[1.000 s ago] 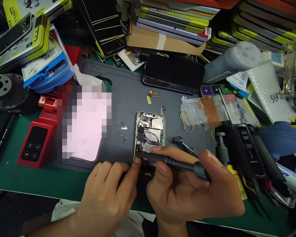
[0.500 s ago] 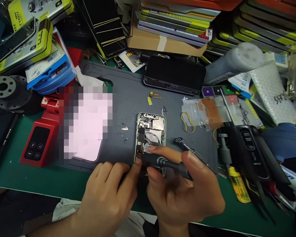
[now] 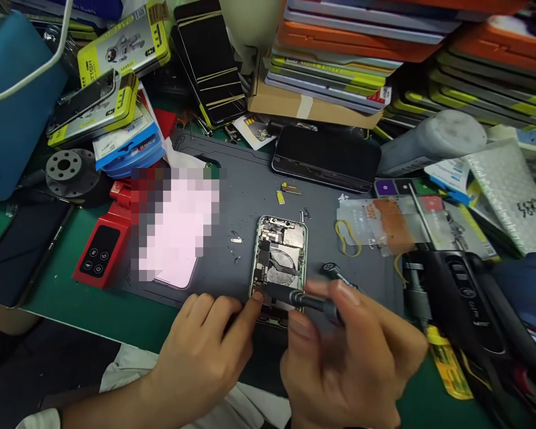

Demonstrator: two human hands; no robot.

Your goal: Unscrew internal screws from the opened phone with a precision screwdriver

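Note:
An opened phone (image 3: 290, 237) with a pale green frame lies on the grey mat, its internal parts exposed. My left hand (image 3: 209, 342) is closed at its lower left corner, index fingertip pressed there and the other fingers curled; the thumb is hidden. My right hand (image 3: 352, 357), partly blurred, holds a dark screwdriver (image 3: 290, 296) with a ringed handle between thumb and fingers. The screwdriver slants across the lower part of the phone, its working end close to my left index fingertip. Its exact tip is hard to make out.
Left of the phone lies a lit, pixelated phone screen (image 3: 178, 268) beside a red device with buttons (image 3: 100, 250). A dark phone (image 3: 328, 156) lies behind. Small metal parts (image 3: 236, 240) dot the mat (image 3: 232, 196). Tools, a black driver (image 3: 467, 298) and stacked boxes (image 3: 335, 71) crowd the right and back.
The whole view has shifted, so things sit further right and lower. My right fingers have drawn back from the phone's middle along the screwdriver. The left hand stays at the phone's corner.

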